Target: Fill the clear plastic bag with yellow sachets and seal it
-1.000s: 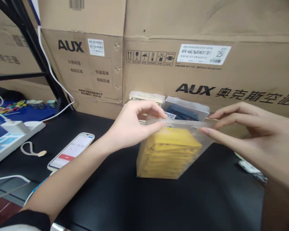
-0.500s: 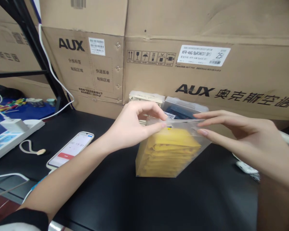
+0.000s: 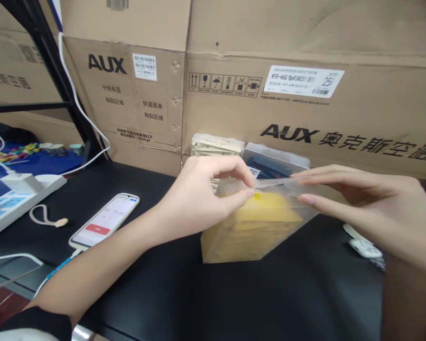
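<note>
A clear, frosted plastic box (image 3: 230, 253) stands on the black tabletop, tilted in view, with a stack of yellow packets (image 3: 266, 227) inside. My left hand (image 3: 209, 194) pinches the box's top edge at the left, thumb and index finger closed on the thin plastic. At the top right, my right hand (image 3: 365, 199) grips the plastic edge between its thumb below and fingers above. A small yellow sticker (image 3: 257, 196) shows near my left thumb tip. Behind the box are another clear box with dark contents (image 3: 277, 158) and a stack of pale packets (image 3: 216, 144).
Large cardboard cartons (image 3: 234, 109) line the back of the black table (image 3: 163, 293). At left lie a phone (image 3: 106, 220) showing a timer, a looped strap (image 3: 49, 217) and a white power strip (image 3: 24, 199). A white object (image 3: 365, 247) lies at right.
My right hand has shifted slightly right and its fingers have closed nearer together on the plastic edge. My left fingertips moved a little right and down. More of the yellow sticker shows.
</note>
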`<action>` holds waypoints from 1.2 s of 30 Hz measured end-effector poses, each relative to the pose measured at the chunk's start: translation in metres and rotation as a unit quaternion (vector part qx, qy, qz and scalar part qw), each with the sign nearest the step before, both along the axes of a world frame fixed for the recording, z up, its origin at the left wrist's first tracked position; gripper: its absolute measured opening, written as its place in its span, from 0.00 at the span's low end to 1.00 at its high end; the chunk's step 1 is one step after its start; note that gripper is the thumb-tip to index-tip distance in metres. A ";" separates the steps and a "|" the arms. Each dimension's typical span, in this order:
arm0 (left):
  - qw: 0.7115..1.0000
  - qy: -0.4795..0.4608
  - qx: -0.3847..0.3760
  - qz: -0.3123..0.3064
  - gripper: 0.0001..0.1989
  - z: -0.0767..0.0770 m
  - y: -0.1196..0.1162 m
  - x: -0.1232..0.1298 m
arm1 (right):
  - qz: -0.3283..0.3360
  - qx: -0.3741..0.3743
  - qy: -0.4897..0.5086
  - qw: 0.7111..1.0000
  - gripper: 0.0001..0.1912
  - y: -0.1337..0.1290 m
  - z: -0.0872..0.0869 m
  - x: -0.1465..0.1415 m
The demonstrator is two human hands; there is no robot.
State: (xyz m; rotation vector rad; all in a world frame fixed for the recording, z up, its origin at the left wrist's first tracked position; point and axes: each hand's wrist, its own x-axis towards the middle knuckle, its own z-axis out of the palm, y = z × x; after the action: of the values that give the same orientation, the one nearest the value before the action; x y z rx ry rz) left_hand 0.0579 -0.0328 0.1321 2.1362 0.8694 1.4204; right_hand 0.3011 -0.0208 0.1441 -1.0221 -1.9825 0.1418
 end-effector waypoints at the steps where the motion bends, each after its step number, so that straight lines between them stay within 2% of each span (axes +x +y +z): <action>1: 1.000 -0.006 -0.006 -0.007 0.02 0.000 0.002 0.000 | 0.003 0.016 0.017 1.000 0.06 0.001 -0.002 -0.001; 4: 0.999 -0.025 -0.020 -0.023 0.01 -0.001 0.007 -0.002 | 0.029 0.053 0.043 0.997 0.05 0.005 -0.005 -0.002; 6: 0.998 -0.033 -0.031 -0.031 0.02 -0.002 0.009 -0.003 | 0.041 0.053 0.032 0.997 0.06 0.007 -0.006 -0.001; 10: 0.997 -0.040 -0.045 -0.045 0.04 -0.002 0.012 -0.004 | 0.018 0.017 -0.013 1.000 0.08 0.007 -0.005 0.000; 15: 0.996 -0.040 -0.050 -0.054 0.04 -0.001 0.012 -0.004 | 0.057 -0.036 0.031 0.997 0.02 0.005 -0.004 -0.001; 19: 0.996 -0.042 -0.053 -0.058 0.05 -0.001 0.013 -0.004 | 0.025 -0.052 -0.023 0.998 0.11 0.004 -0.002 0.003; 23: 0.996 -0.041 -0.056 -0.062 0.05 -0.001 0.012 -0.004 | 0.042 -0.080 -0.016 0.996 0.11 0.005 -0.002 0.006; 27: 0.996 -0.039 -0.057 -0.059 0.05 -0.001 0.012 -0.004 | 0.050 -0.040 0.032 0.997 0.10 0.006 -0.004 0.002; 30: 0.996 -0.040 -0.059 -0.060 0.04 -0.001 0.013 -0.004 | 0.031 0.021 0.030 0.999 0.04 0.006 -0.005 -0.004; 32: 0.996 -0.038 -0.061 -0.061 0.04 -0.001 0.013 -0.004 | 0.030 0.037 0.026 0.999 0.01 0.005 -0.005 -0.005; 36: 0.996 -0.027 -0.060 -0.059 0.04 0.001 0.013 -0.005 | 0.027 0.021 -0.001 0.999 0.06 0.003 -0.004 -0.003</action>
State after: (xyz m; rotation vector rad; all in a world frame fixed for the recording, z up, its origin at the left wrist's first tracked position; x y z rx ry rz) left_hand 0.0525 -0.0200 0.1328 2.0158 0.7748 1.3276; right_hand 0.2978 -0.0179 0.1405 -0.9426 -2.0082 0.1286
